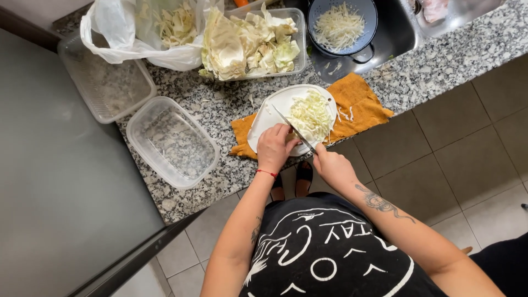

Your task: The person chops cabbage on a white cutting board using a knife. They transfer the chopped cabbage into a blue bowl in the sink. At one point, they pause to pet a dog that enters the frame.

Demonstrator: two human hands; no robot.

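Right hand point(331, 165) grips long steel knife point(291, 130) over shredded pale cabbage point(311, 114) on round white plastic board point(267, 114); left hand point(274, 146), fingers curled, rests beside blade — slip risks a cut.

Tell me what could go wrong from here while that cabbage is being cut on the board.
1. The left hand rests on the cutting board right beside the knife blade, so its fingers could get nicked.
2. The board sits on an orange cloth close to the counter edge; it might shift or slide off.
3. The shredded cabbage is piled near the board's rim, and some strips already lie on the cloth, so more may spill.
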